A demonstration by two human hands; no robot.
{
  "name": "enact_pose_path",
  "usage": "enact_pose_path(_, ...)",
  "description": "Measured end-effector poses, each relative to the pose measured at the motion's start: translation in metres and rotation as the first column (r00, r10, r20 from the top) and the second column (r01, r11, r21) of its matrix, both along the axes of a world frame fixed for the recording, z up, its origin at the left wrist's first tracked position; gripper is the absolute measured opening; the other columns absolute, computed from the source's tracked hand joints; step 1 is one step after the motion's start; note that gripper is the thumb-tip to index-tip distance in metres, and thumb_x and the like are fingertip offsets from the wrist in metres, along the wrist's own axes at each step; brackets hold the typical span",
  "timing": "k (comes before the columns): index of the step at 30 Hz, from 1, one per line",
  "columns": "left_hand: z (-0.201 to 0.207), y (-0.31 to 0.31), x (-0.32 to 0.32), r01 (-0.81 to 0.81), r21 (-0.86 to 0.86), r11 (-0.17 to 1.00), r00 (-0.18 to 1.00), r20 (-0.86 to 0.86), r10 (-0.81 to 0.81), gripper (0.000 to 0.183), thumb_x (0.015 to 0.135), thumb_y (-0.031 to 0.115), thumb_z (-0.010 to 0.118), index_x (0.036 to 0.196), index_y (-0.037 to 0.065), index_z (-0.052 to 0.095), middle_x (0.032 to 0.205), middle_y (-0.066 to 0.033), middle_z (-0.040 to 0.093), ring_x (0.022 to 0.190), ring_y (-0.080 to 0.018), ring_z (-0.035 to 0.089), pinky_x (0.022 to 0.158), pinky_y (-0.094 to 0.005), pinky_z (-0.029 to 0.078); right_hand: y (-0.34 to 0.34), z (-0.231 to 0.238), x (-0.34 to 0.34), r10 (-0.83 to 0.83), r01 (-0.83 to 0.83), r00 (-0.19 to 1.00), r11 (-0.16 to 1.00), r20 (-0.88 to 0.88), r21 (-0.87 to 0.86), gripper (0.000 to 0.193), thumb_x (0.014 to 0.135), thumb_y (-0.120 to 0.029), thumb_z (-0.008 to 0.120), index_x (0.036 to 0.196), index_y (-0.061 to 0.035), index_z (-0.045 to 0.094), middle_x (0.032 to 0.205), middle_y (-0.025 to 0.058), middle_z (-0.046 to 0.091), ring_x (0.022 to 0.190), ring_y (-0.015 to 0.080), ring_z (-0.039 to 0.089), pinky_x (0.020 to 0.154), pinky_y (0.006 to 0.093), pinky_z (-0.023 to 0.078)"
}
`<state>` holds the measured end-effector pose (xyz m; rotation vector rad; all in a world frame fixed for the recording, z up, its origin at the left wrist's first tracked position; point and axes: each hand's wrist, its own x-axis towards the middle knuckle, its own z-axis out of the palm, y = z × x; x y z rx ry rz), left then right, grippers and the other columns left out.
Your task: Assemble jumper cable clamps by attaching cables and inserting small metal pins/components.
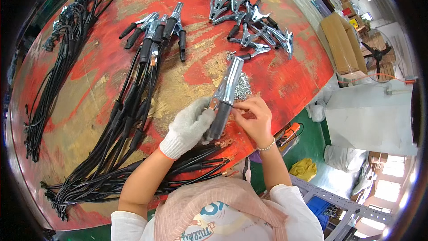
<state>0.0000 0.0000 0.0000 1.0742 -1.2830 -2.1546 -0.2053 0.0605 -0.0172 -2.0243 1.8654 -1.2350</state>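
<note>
My left hand, in a white knit glove, is closed around a metal spring clamp with black handle sleeves, jaws pointing away from me. A copper cable lug shows on the clamp beside the gloved fingers. My bare right hand has thumb and forefinger pinched against the clamp's right side, by the top of its black sleeve; whatever is between those fingertips is too small to make out. Just beyond my right hand lies a pile of small metal nuts.
Loose clamps lie at the back right of the red, worn table. Clamps fitted to black cables stretch along the left-centre, with another cable bundle farther left. Lug-ended cables lie near my body. An orange tool sits off the right edge.
</note>
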Motion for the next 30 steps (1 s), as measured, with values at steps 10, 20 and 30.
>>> enact_pose_path(10,0.005,0.001,0.003,0.032,-0.216,0.976,0.995,0.097,-0.011,0.034,0.096,0.013,0.047,0.128,0.001,0.049,0.076,-0.0055,0.064,0.057,-0.0097,0.059,0.052,-0.0248,0.049,-0.023,0.023,0.038,0.057,-0.064,0.997,0.991,-0.054,-0.121,0.025,0.063,-0.001,0.081,0.086,-0.0072,0.073,0.078,0.0061,0.062,0.068,0.0215,0.058,0.059,0.0317,0.046)
enact_pose_path(20,0.012,-0.001,0.005,0.051,-0.273,0.961,0.993,0.115,-0.02,0.036,0.097,0.015,0.046,0.13,0.002,0.049,0.078,-0.0052,0.064,0.058,-0.0087,0.058,0.052,-0.0242,0.049,-0.027,0.03,0.039,0.062,-0.072,0.995,0.99,-0.084,-0.121,0.024,0.063,-0.007,0.084,0.083,-0.0092,0.072,0.075,0.0056,0.06,0.067,0.022,0.057,0.057,0.0326,0.045)
enact_pose_path(30,0.012,0.0,0.002,0.041,-0.243,0.969,0.993,0.117,-0.013,0.037,0.096,0.015,0.047,0.13,0.002,0.049,0.076,-0.0054,0.064,0.057,-0.0093,0.058,0.051,-0.025,0.049,-0.022,0.022,0.038,0.071,-0.075,0.997,0.991,-0.034,-0.113,0.024,0.066,-0.015,0.084,0.088,-0.0123,0.074,0.074,0.0045,0.055,0.069,0.0241,0.055,0.06,0.035,0.045)
